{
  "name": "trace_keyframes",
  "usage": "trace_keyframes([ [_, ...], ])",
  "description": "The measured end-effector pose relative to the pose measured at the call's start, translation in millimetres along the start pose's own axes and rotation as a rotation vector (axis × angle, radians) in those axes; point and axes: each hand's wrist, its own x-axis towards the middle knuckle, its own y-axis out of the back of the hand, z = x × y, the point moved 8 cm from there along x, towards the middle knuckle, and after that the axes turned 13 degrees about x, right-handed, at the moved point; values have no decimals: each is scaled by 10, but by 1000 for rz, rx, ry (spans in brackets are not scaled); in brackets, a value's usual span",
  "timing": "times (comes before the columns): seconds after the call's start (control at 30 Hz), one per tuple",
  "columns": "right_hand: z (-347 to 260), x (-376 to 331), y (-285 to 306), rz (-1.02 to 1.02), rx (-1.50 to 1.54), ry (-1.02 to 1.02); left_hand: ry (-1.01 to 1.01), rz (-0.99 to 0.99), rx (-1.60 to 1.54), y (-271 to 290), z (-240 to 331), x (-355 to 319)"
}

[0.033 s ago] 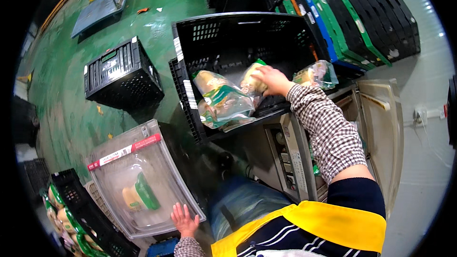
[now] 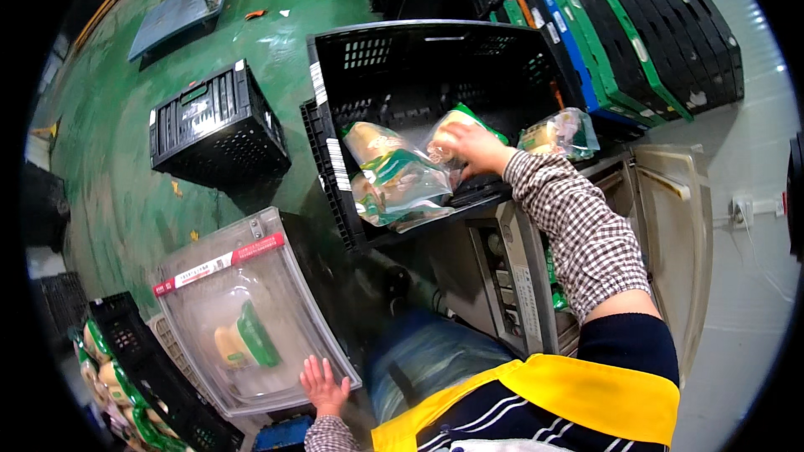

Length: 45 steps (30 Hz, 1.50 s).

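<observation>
Our right hand (image 2: 471,146) has its grip clamped on a bagged loaf (image 2: 448,138) inside the black crate (image 2: 402,59), more bags (image 2: 394,184) just left of it. Our left hand (image 2: 322,385) lies flat, fingers apart, on the clear lid (image 2: 243,318).

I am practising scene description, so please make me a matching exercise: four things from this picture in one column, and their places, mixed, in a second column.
Things:
1. right hand
2. left hand
3. clear tray
4. small black crate

Places:
A. alone on the green floor
B. on a bread bag in the big black crate
C. at the clear tray's near edge
D. holding one packaged item, lower left

Pairs: 1-B, 2-C, 3-D, 4-A
</observation>
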Motion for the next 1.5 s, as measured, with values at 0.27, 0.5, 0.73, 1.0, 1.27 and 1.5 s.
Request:
trace_keyframes([
  [0.27,192,182,-322,15,48,-19,5,69,-11,-7,-22,-35],
  [0.5,784,-627,418,661,1425,-623,-26,120,-61,8,13,9],
  [0.73,502,-818,312,623,1787,-540,-13,157,-57,104,-13,20],
  [1.0,-185,-389,-56,74,1032,-681,-29,226,-150,250,21,25],
  [1.27,-1510,-1342,459,521,409,-244,-32,278,-189,239,-26,6],
  [1.5,-3189,-3009,-746,183,439,-340,-73,304,-183,250,-76,8],
])
